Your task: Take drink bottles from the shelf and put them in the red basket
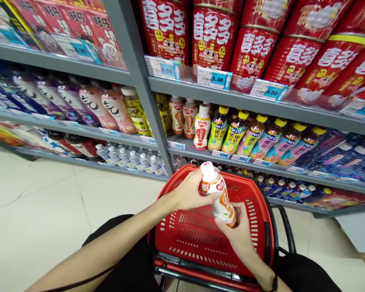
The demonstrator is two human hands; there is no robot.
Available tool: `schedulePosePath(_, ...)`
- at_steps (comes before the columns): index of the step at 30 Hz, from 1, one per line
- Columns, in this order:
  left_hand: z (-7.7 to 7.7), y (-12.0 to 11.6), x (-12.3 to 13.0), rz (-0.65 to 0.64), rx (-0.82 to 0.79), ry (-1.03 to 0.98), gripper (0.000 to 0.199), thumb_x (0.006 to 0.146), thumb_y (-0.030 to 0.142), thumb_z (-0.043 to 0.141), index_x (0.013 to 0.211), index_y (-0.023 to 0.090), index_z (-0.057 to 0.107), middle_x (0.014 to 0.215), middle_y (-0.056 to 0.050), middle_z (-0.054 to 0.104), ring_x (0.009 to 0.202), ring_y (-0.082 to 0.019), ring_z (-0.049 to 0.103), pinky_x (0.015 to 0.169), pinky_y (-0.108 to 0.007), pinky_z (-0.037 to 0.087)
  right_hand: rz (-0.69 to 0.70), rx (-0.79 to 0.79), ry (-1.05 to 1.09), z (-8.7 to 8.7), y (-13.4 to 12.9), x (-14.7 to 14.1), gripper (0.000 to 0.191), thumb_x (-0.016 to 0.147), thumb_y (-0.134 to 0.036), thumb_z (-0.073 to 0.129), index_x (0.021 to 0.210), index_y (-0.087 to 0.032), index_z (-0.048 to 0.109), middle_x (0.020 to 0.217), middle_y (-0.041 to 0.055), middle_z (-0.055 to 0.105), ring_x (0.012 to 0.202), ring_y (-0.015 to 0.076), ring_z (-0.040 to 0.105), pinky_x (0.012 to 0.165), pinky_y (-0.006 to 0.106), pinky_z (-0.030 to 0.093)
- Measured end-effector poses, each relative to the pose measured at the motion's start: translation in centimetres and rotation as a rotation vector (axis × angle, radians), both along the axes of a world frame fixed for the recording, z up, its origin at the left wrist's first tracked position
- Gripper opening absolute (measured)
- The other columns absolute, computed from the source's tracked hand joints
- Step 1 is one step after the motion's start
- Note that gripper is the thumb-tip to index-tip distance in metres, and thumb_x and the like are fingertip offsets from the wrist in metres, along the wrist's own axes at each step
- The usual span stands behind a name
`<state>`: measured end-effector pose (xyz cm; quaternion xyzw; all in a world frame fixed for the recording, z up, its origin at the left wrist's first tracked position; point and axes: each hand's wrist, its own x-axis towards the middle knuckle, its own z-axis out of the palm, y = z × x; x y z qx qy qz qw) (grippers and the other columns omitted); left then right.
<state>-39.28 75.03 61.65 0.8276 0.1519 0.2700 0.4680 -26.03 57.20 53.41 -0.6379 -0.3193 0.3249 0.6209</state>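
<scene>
Between my two hands is a white drink bottle (222, 196) with an orange and red label and a white cap. It tilts, its cap toward the shelf on the upper left. My left hand (193, 192) wraps round the upper part near the cap. Around the bottle's base, my right hand (239, 229) is closed. Both hands are above a red shopping basket (197, 239) with slotted walls; no goods show in its visible part. Similar white bottles (202, 127) stand on the shelf just beyond the basket.
Yellow-capped tea bottles (239, 132) line the shelf (200, 156) to the right. Above are stacked red cans (213, 40) behind price tags (214, 79). A grey upright post (140, 69) divides the shelving. The basket's black handle (287, 229) sticks out right. Pale floor tiles (48, 211) lie left.
</scene>
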Motion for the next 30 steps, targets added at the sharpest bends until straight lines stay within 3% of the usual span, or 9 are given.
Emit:
schedulePosePath(6,-0.1,-0.2,0.2,-0.056,-0.054,-0.026,0.043,0.086,0.034,0.07,0.123,0.017,0.056,0.112,-0.011,0.07,0.096,-0.023,0.068,0.087,-0.037,0.056,-0.093,-0.086,-0.15,0.0,-0.1,0.8,0.065,0.067,-0.041,0.092,0.109,-0.024,0.045,0.097,0.0026,0.068,0.084,0.0236,0.071,0.075,0.037,0.059)
schedulePosePath(11,0.0,-0.9,0.3,-0.097,-0.277,-0.137,0.047,0.087,0.034,0.074,0.126,0.018,0.055,0.12,-0.012,0.068,0.105,-0.023,0.068,0.092,-0.037,0.056,-0.166,-0.059,-0.321,0.8,-0.4,1.6,0.066,0.064,-0.043,0.093,0.107,-0.023,0.047,0.107,0.0067,0.064,0.089,0.0244,0.069,0.075,0.037,0.059)
schedulePosePath(15,0.1,-1.6,0.4,-0.114,-0.405,-0.171,0.042,0.09,0.034,0.072,0.125,0.018,0.057,0.124,-0.012,0.066,0.106,-0.023,0.067,0.091,-0.036,0.057,-0.172,-0.039,-0.387,1.2,-0.2,2.0,0.066,0.062,-0.042,0.094,0.107,-0.023,0.048,0.102,0.0048,0.064,0.086,0.0234,0.068,0.074,0.036,0.058)
schedulePosePath(19,0.2,-1.3,0.6,-0.146,-0.468,-0.204,0.044,0.086,0.035,0.077,0.121,0.016,0.059,0.12,-0.012,0.069,0.101,-0.021,0.068,0.086,-0.032,0.056,0.026,-0.094,-0.092,0.7,0.1,2.1,0.067,0.064,-0.037,0.094,0.106,-0.025,0.044,0.095,0.0025,0.07,0.076,0.0209,0.071,0.063,0.031,0.059)
schedulePosePath(23,0.2,-0.6,0.4,-0.204,-0.612,-0.272,0.053,0.079,0.045,0.082,0.117,0.015,0.059,0.114,-0.013,0.072,0.091,-0.021,0.07,0.079,-0.032,0.056,0.486,-0.076,0.377,1.1,-0.1,1.6,0.056,0.078,-0.04,0.085,0.116,-0.024,0.047,0.096,0.0037,0.073,0.057,0.0155,0.067,0.044,0.025,0.053)
schedulePosePath(26,0.3,-0.5,0.0,-0.25,-0.749,-0.298,0.068,0.073,0.047,0.086,0.125,0.018,0.054,0.107,-0.014,0.074,0.083,-0.022,0.071,0.073,-0.032,0.057,0.796,-0.082,0.654,1.9,-0.6,1.1,0.057,0.084,-0.049,0.078,0.125,-0.018,0.053,0.109,0.0146,0.073,0.072,0.0234,0.074,0.045,0.028,0.056)
schedulePosePath(28,0.4,-0.7,-0.1,-0.251,-0.778,-0.304,0.068,0.075,0.047,0.086,0.126,0.018,0.052,0.106,-0.014,0.075,0.082,-0.022,0.071,0.071,-0.032,0.057,0.827,-0.054,0.69,2.0,-0.9,0.7,0.058,0.083,-0.052,0.078,0.123,-0.016,0.056,0.107,0.016,0.073,0.075,0.024,0.074,0.045,0.027,0.056)
schedulePosePath(30,0.5,-0.9,-0.1,-0.229,-0.74,-0.304,0.06,0.078,0.046,0.083,0.123,0.017,0.055,0.111,-0.014,0.074,0.084,-0.02,0.07,0.072,-0.031,0.056,0.73,-0.034,0.641,1.6,-1.0,0.4,0.06,0.08,-0.05,0.082,0.124,-0.018,0.056,0.099,0.0118,0.074,0.068,0.0201,0.071,0.045,0.025,0.054)
